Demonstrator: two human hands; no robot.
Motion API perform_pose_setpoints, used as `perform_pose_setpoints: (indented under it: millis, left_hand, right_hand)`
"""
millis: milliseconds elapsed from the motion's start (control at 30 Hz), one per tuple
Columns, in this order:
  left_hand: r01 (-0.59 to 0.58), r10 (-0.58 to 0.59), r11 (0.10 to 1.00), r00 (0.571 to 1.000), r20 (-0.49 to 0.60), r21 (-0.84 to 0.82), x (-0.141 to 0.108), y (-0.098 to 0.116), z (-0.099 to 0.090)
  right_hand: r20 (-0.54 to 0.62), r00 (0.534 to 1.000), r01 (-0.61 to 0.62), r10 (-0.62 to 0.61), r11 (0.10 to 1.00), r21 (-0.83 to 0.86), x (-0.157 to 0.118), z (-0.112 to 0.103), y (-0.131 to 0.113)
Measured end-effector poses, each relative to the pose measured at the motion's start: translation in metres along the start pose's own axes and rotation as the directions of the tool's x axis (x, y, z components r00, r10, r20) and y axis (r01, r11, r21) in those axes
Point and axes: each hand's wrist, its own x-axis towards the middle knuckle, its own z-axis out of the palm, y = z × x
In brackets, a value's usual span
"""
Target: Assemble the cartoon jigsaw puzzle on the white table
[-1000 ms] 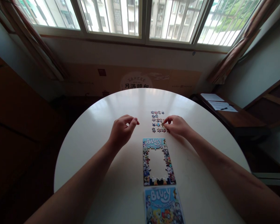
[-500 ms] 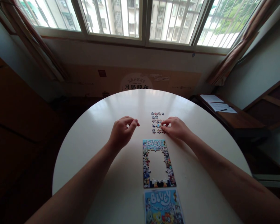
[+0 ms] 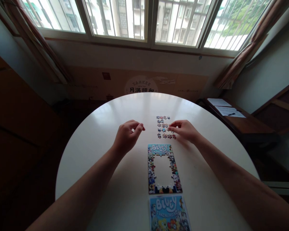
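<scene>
Loose jigsaw puzzle pieces (image 3: pixel 162 121) lie in short rows on the white table. Over the right side of these rows, my right hand (image 3: pixel 185 131) has its thumb and fingertips pinched together on a puzzle piece, mostly covered by the fingers. To the left of the rows, my left hand (image 3: pixel 128 136) hovers with thumb and forefinger closed; what they hold, if anything, is too small to make out. Nearer to me is a puzzle frame (image 3: pixel 151 170) with an assembled border and an open middle showing the tabletop. A "Bluey" picture sheet (image 3: pixel 168 213) lies just below it.
The round white table (image 3: pixel 86 154) fills the middle of the view. A brown side table (image 3: pixel 245 123) with papers (image 3: pixel 228 111) and a pen stands at the right. Behind are a printed cardboard panel (image 3: pixel 188 80), barred windows and curtains (image 3: pixel 240 67).
My right thumb and fingers have come together from a wider pinch, and the hand has shifted slightly right, uncovering pieces in the nearest row. My left hand has barely moved.
</scene>
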Motion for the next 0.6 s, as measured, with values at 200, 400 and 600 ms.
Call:
perform_pose_setpoints:
  millis: [200,400,600]
  left_hand:
    - [-0.025,0.026,1.000,0.994,0.102,-0.007,-0.002,0.006,0.002]
    - [0.051,0.022,0.984,0.916,0.400,-0.170,-0.009,0.014,0.011]
    - [0.156,0.002,0.943,0.880,0.475,-0.294,-0.014,0.017,0.018]
  right_hand:
    - [0.018,0.999,-0.039,0.035,0.900,0.434,-0.023,-0.011,-0.027]
    - [0.168,0.986,-0.105,0.004,0.793,0.599,-0.052,0.004,-0.058]
    - [0.262,0.965,-0.202,0.022,0.697,0.688,-0.060,0.020,-0.067]
